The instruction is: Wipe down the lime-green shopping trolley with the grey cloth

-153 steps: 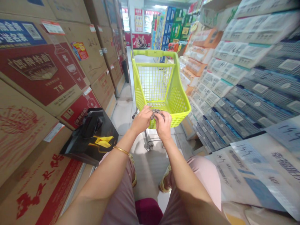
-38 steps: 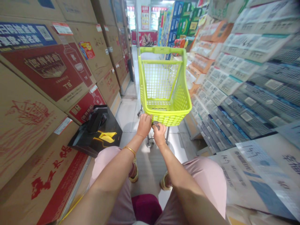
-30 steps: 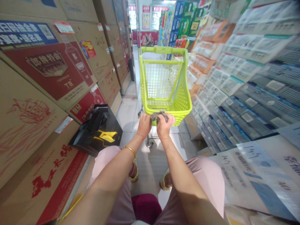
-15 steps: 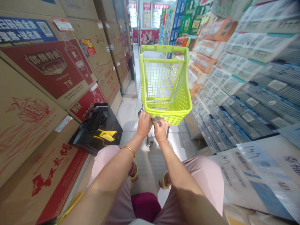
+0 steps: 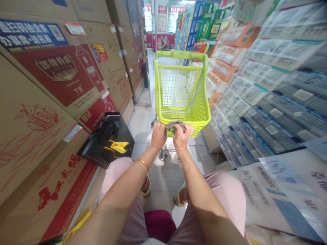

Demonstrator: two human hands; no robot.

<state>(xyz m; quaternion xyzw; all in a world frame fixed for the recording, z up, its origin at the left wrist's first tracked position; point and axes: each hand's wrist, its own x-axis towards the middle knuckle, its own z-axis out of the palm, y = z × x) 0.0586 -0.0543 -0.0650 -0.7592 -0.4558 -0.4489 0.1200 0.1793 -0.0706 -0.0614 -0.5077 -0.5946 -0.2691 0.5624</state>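
Observation:
A lime-green plastic shopping cart (image 5: 201, 112) stands in the aisle just in front of my knees. My left hand (image 5: 158, 135) and my right hand (image 5: 182, 136) are both closed and pressed against its near rim. Between them they pinch a small grey crumpled cloth (image 5: 175, 125), which lies on the rim. A gold bangle (image 5: 143, 164) sits on my left wrist. The cart's basket looks empty.
Stacked cardboard cartons (image 5: 56, 81) wall the left side. A black gift bag (image 5: 108, 139) with a yellow mark leans at their foot. Shelves of packaged goods (image 5: 268, 85) line the right. The tiled aisle (image 5: 143, 119) runs ahead past the cart. I sit on a dark red stool (image 5: 159, 226).
My hands and the cloth have slid back and forth and up and down a little on the cart's near rim. The cart has barely moved.

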